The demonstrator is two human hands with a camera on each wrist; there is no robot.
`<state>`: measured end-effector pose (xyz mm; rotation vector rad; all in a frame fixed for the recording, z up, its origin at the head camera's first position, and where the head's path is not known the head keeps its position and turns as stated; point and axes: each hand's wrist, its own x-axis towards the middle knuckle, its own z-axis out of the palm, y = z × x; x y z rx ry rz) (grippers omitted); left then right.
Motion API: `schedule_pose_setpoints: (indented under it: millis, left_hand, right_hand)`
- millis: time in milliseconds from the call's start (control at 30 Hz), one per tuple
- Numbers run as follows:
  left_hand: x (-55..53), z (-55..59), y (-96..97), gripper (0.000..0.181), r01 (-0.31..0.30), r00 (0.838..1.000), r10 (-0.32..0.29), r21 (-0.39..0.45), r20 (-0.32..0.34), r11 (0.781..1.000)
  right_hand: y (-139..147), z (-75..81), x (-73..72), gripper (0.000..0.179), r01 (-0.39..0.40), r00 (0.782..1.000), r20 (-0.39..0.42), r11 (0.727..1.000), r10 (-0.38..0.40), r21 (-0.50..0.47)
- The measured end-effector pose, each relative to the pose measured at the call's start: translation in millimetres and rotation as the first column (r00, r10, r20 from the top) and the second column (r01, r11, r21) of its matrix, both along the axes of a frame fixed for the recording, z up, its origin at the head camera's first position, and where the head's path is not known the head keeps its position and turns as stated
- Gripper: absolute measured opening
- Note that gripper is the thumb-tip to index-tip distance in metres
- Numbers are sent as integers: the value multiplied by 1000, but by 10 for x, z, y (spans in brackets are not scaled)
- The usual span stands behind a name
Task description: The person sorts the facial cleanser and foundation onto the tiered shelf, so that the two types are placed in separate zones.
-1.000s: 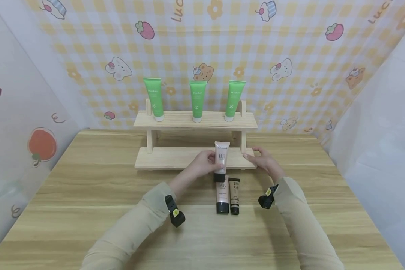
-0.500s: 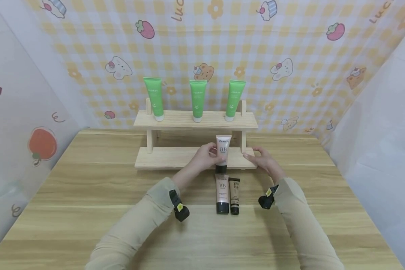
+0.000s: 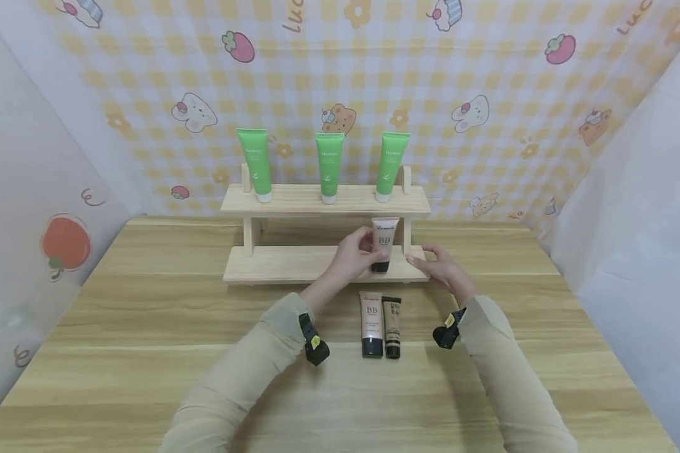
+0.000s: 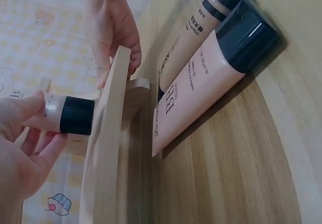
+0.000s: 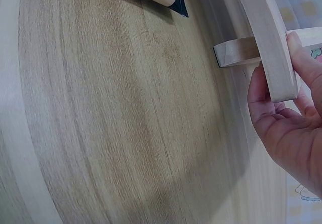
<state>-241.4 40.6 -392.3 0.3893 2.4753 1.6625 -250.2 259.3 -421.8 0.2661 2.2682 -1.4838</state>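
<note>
My left hand (image 3: pixel 351 257) grips a pale pink BB cream tube (image 3: pixel 385 239), its black cap down, at the right part of the lower shelf (image 3: pixel 283 264). In the left wrist view the tube's cap (image 4: pixel 77 116) is right at the shelf board. My right hand (image 3: pixel 443 267) pinches the right end of that lower shelf, thumb on top and fingers beneath, as the right wrist view shows. A second BB cream tube (image 3: pixel 371 321) and a slimmer tan tube with a black cap (image 3: pixel 393 327) lie side by side on the table in front of the rack.
Three green tubes, left (image 3: pixel 256 163), middle (image 3: pixel 330 165) and right (image 3: pixel 392 165), stand on white caps along the upper shelf (image 3: pixel 294 200). Behind the wooden rack hangs a checked cloth (image 3: pixel 294 82). The wooden table (image 3: pixel 147 327) stretches out to both sides.
My left hand has carried the BB cream tube up and slightly right, from over the lying tube to the lower shelf. My right hand keeps its grip on the shelf end.
</note>
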Motion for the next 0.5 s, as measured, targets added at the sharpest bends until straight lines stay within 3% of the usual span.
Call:
schedule_pose_setpoints:
  millis: [200,500]
  left_hand:
    - [-7,-20,64,47,13,994,-19,-50,-106,999]
    - [-35,-82,103,45,1,994,-7,-54,-110,999]
  right_hand:
    - [-18,24,-3,78,-3,1000,11,1000,3,3]
    - [8,-18,-16,93,0,1000,4,1000,0,-12]
